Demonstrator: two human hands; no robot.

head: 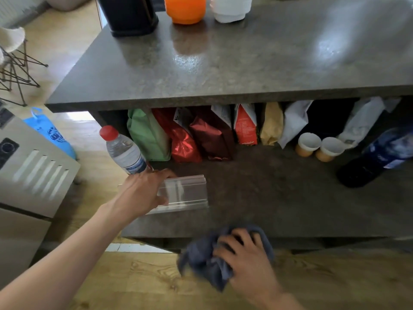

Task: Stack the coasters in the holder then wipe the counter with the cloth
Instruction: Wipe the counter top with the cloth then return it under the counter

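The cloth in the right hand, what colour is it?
The cloth is a dark grey-blue, seen in the head view, bunched under the right hand.

Lower shelf (279, 198) carries clear holder (185, 193), water bottle (124, 151), 2 cups (319, 145), bags (201, 133).

The top edge of the picture cuts off the dark box (128, 15), the orange cup (185, 10) and the white cup (231, 7) at the far edge of the surface (223, 70). The surface's overhang hides the tops of the bags (201, 130) on the shelf. The left hand (143, 193) covers one end of the clear holder (185, 193). The cloth (207, 258) is blurred, partly under the right hand (243, 258). The dark bottle (377, 157) is blurred too.
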